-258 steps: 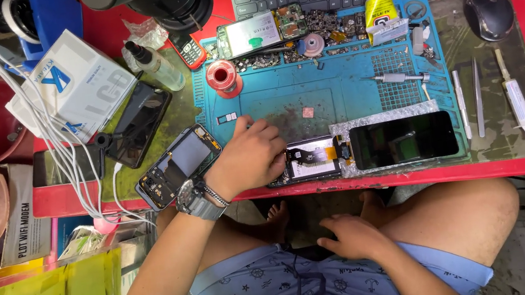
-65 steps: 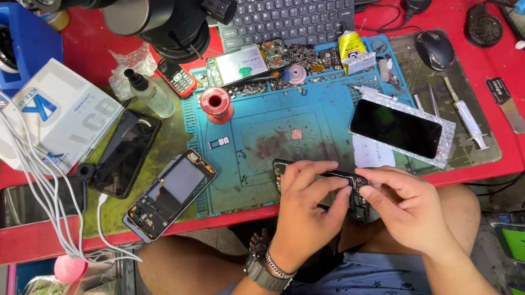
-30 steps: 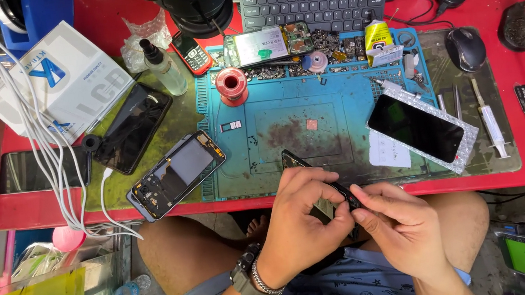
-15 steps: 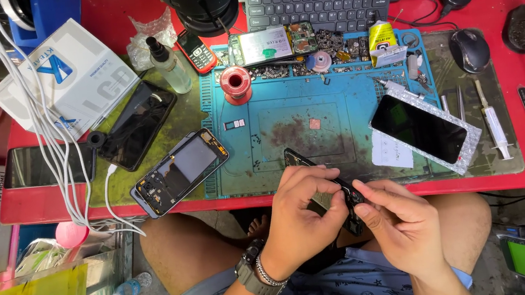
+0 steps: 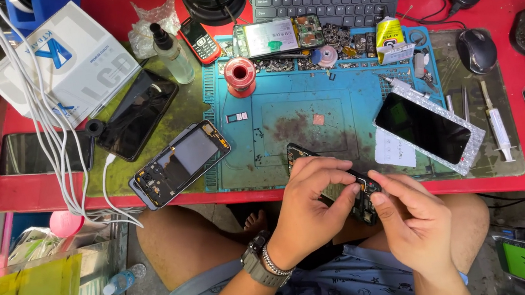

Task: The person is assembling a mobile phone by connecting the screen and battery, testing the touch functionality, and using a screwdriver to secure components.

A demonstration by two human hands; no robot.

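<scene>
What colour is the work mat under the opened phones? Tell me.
Teal-blue work mat, stained brown mid-way; head view.

Your left hand (image 5: 311,205) covers most of the opened phone (image 5: 357,199); the small parts at 12 o'clock on the blue mat (image 5: 284,107) are too small to tell.

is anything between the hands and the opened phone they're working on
Nothing visible. The left hand grips the opened phone directly, covering most of it, and the right hand touches its right end with its fingertips, above the edge of the blue mat.
</scene>
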